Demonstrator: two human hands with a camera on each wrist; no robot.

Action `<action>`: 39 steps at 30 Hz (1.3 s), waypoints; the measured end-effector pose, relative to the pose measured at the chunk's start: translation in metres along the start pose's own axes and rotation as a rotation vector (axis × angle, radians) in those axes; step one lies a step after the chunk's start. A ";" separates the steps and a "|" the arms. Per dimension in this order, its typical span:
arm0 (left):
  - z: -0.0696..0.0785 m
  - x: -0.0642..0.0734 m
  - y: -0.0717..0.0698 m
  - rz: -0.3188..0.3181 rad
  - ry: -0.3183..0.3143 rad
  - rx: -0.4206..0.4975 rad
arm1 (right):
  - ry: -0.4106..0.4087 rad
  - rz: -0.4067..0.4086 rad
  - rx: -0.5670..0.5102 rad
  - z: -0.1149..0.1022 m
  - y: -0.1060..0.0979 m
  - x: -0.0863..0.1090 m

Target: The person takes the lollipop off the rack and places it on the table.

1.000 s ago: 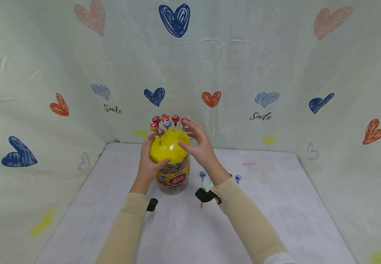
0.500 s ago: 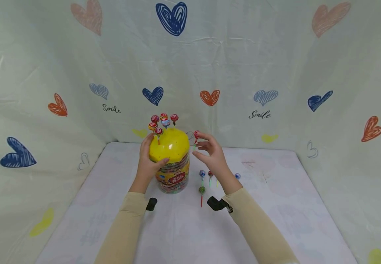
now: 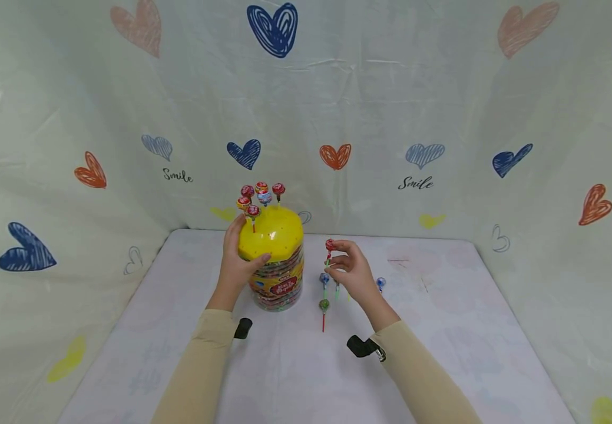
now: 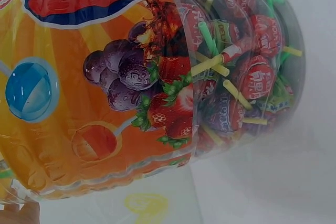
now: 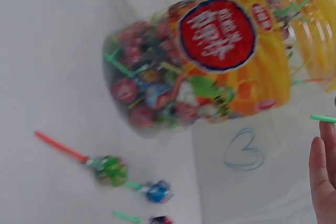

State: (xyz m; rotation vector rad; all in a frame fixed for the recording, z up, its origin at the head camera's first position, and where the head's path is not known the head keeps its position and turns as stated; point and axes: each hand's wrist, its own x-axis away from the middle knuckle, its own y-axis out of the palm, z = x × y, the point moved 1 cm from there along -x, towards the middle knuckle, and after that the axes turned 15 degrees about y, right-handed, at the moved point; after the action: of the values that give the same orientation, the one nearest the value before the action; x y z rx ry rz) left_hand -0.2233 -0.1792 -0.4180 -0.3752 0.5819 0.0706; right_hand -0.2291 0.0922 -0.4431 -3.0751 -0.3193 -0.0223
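Note:
A clear jar full of lollipops (image 3: 279, 288), with an orange printed label (image 4: 105, 77), stands on the table under a domed yellow lid (image 3: 276, 238). My left hand (image 3: 230, 259) grips the lid's left side, thumb in front. Several wrapped lollipops (image 3: 278, 188) stand upright in holes in the lid's back and left part. To the right of the jar, my right hand (image 3: 357, 272) pinches a red lollipop (image 3: 329, 244) by its green stick, head up, above the table. In the right wrist view only the green stick (image 5: 322, 118) and part of that hand show.
Below the right hand, a blue lollipop (image 3: 324, 277) and a green lollipop with a red stick (image 3: 324, 305) lie on the white table (image 3: 284, 365). Another blue lollipop (image 3: 381, 282) lies further right. A heart-printed curtain (image 3: 380, 88) rises behind the table.
My right hand has pulled the red lollipop out of the lid's right side and carried it right and down toward the table. The left hand has stayed on the lid.

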 end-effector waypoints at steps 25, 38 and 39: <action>-0.008 0.001 0.001 0.030 0.070 -0.009 | 0.311 -0.026 0.103 0.092 -0.021 0.018; 0.030 0.001 -0.002 0.003 0.016 -0.001 | 0.380 0.030 0.261 0.113 -0.018 0.021; 0.029 0.000 -0.002 0.002 0.015 0.002 | 0.375 0.032 0.265 0.114 -0.018 0.021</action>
State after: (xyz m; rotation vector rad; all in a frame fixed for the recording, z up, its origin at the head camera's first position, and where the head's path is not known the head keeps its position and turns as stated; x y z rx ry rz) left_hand -0.2074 -0.1710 -0.3953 -0.3740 0.5972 0.0694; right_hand -0.2113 0.1195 -0.5556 -2.7360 -0.2297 -0.5035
